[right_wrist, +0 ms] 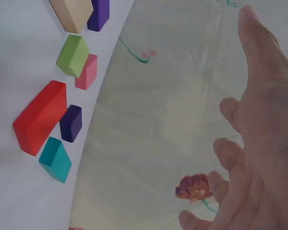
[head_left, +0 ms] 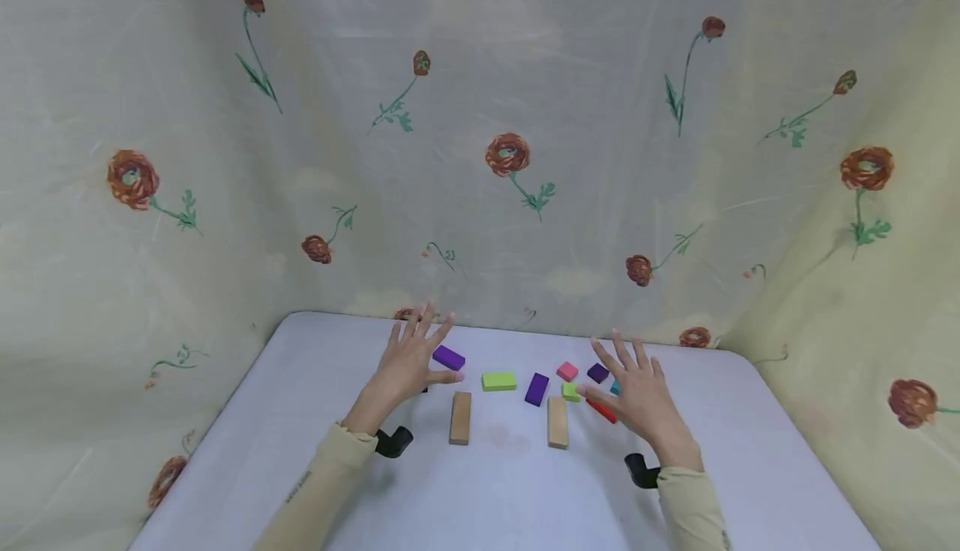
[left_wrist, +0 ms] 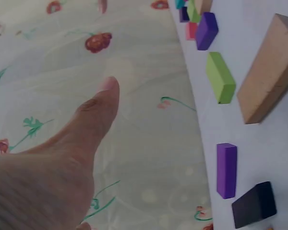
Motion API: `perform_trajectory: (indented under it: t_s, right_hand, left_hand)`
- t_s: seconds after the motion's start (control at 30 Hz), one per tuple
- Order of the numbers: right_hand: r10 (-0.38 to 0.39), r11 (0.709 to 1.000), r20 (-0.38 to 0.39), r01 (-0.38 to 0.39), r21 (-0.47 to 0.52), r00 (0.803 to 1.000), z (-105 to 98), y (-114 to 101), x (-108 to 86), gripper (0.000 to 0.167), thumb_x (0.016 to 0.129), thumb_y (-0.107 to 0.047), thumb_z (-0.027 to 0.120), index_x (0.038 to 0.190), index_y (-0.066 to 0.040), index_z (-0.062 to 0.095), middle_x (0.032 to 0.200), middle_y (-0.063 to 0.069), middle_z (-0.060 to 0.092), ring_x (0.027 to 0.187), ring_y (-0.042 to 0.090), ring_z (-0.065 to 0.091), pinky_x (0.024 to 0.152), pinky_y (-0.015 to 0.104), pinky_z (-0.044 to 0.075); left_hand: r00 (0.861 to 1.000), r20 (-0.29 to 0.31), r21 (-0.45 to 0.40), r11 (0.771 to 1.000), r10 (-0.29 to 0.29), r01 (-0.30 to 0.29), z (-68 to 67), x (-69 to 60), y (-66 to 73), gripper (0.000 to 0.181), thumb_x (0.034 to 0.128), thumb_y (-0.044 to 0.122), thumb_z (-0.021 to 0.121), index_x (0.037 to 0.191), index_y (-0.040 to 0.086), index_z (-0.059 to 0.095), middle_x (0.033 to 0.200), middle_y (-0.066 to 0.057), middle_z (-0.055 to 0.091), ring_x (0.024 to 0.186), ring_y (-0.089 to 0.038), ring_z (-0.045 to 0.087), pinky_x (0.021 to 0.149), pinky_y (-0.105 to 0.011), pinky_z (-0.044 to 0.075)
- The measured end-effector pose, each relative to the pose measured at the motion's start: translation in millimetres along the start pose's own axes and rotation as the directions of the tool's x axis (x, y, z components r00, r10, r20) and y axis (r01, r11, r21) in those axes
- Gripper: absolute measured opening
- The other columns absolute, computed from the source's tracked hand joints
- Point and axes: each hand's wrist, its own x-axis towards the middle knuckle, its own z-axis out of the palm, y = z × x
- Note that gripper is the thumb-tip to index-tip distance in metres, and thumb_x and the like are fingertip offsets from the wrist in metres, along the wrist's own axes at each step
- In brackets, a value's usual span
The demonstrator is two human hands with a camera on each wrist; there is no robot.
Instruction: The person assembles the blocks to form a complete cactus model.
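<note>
Head view: left hand [head_left: 405, 365] and right hand [head_left: 639, 397] well apart, fingers spread, nothing gripped. Purple block [head_left: 448, 358] sits left of long lime block [head_left: 498, 382], red block [head_left: 602, 412] off to its right. Probably light, stiff, kinda tough; pinch long sides mid-length.

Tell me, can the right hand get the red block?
Probably yes: the right hand holds nothing and hovers close by, and nothing lies on top of the red block, though the dark purple block sits close beside it.
</note>
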Motion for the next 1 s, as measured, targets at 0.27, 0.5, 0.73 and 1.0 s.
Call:
perform_trajectory:
  t_s: [0.27,0.5,0.73,1.0]
  right_hand:
    - [-0.044,0.995,0.06,0.038,0.095,0.997,19.2,-3.5,-1.5,0.086,0.084,-0.058,0.065,0.15,-0.012,0.035,0.16,0.016,0.021,0.146,0.043,0.014,0.108,0.069,0.02]
    - [-0.096,0.979,0.105,0.075,0.188,0.99,37.6,-11.4,-5.0,0.089,0.082,-0.058,0.066,0.148,-0.006,0.038,0.158,0.014,0.026,0.145,0.04,0.022,0.11,0.061,0.027]
    - [-0.076,0.963,0.185,0.024,0.269,0.98,52.5,-19.4,-8.6,0.082,0.082,-0.051,0.07,0.144,-0.004,0.044,0.153,0.015,0.036,0.141,0.038,0.033,0.11,0.057,0.031]
    - [-0.054,0.959,0.245,-0.018,0.281,0.968,60.6,-20.6,-11.9,0.083,0.078,-0.054,0.073,0.142,-0.008,0.048,0.144,0.013,0.049,0.134,0.033,0.044,0.107,0.052,0.038]
  left_hand:
    - [0.992,0.103,-0.03,0.997,0.067,-0.064,15.9,-4.1,-4.0,0.093,0.0817,0.06,0.064,0.154,0.02,0.022,0.162,-0.011,0.01,0.149,-0.032,0.011,0.116,-0.056,0.018]
    - [0.977,0.161,-0.072,0.989,0.136,-0.126,31.2,-9.1,-5.6,0.082,0.0838,0.054,0.066,0.149,0.012,0.038,0.158,-0.012,0.026,0.147,-0.033,0.023,0.115,-0.053,0.026]
    - [0.948,0.253,-0.078,0.98,0.196,-0.182,46.6,-14.0,-4.6,0.081,0.0835,0.055,0.066,0.144,0.006,0.044,0.156,-0.014,0.032,0.144,-0.032,0.029,0.115,-0.048,0.028]
    - [0.934,0.301,-0.109,0.98,0.193,-0.168,57.1,-20.5,0.1,0.081,0.0784,0.057,0.069,0.138,0.005,0.052,0.154,-0.011,0.037,0.142,-0.027,0.035,0.113,-0.045,0.033]
